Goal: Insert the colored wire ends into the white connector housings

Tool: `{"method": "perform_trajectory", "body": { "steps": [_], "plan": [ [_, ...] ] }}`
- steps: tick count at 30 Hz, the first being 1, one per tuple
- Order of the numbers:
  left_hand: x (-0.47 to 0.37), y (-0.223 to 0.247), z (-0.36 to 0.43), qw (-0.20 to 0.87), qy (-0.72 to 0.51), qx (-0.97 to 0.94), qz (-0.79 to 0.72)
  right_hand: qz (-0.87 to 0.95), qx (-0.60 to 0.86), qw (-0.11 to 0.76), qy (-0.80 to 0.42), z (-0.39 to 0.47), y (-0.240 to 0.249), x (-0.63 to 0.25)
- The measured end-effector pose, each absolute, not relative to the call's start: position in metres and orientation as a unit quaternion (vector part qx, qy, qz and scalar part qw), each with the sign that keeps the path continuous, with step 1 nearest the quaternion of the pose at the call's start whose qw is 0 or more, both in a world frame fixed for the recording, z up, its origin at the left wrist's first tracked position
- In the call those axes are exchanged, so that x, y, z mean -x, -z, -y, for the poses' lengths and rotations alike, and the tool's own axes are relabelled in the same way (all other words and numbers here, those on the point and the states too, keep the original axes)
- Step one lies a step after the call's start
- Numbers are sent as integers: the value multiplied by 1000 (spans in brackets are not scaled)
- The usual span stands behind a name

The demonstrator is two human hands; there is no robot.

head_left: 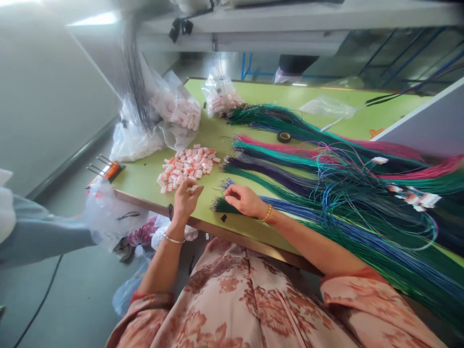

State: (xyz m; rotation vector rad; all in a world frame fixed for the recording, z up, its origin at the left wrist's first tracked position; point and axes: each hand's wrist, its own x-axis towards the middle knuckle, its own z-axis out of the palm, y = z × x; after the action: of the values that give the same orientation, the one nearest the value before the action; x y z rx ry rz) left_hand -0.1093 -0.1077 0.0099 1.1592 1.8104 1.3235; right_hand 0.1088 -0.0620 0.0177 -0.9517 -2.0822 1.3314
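A: Where are the hands?

B: Both are over the near edge of the green table (152, 174). The left hand (186, 199) sits at the near side of the pile of small pink-and-white connectors (186, 166), fingers curled together as if pinching one piece. It is too small to make out for sure, so I cannot tell whether anything is actually held.

A: And the other?

B: The right hand (243, 199) rests on the cut ends of the wire bundles, just where the green wires (223, 207) and the blue wires (308, 212) begin. Its fingers are bent and drawn in, thumb against forefinger, seemingly nipping a wire end or two.

A: What lies around them?

B: More wire bundles fan away to the right: purple wires (268, 175), teal ones (275, 154), pink ones (286, 146). A roll of dark tape (283, 137) sits between bundles farther back. Clear plastic bags (174, 108) of the same connectors stand behind the loose pile, and another small bag (221, 96) is beyond them.

A: Anyone else?

B: A grey sleeve (39, 234) shows at the left edge, well apart from both hands.
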Motion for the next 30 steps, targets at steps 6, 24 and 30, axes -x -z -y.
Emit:
{"method": "perform_trajectory", "body": {
  "steps": [6,24,30],
  "plan": [
    [66,-28,112,608,-563,-259,-496,706,342,277,-555,62,-24,-106],
    [41,-27,112,704,-553,-186,-405,727,388,381,-419,77,-33,-120],
    [40,-28,111,704,-550,-188,-408,748,382,385,-384,78,-30,-121]
  ]
}}
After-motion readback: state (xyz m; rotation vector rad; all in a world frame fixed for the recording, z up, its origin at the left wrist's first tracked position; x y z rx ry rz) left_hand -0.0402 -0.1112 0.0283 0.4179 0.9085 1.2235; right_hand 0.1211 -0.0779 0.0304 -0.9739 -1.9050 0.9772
